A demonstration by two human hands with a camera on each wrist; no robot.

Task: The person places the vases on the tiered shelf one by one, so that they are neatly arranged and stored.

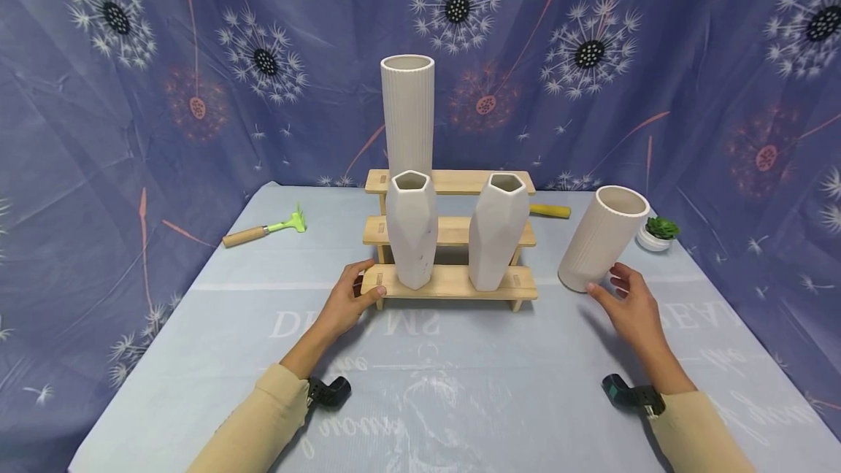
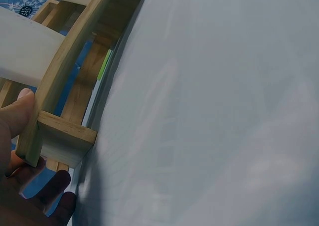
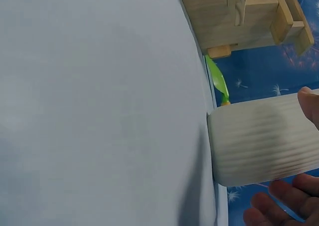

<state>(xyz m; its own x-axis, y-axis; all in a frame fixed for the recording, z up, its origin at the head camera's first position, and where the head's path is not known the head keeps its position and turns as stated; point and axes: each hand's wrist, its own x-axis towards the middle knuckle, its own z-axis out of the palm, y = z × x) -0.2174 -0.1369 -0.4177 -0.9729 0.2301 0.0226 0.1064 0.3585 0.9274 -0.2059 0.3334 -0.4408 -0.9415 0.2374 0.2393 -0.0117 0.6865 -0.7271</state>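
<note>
The left hand [image 1: 346,299] is gripping the near-left end of the wooden stand [image 1: 453,282]; the right hand [image 1: 629,303], fingers open, is touching the ribbed vase [image 1: 601,238] right of it. Jolting the stand could topple its two faceted vases [image 1: 412,228].

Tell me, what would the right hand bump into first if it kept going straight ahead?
Most likely the short ribbed white vase. The right hand points at its base, fingertips right beside it or just touching; the right wrist view shows fingers on both sides of it.
</note>
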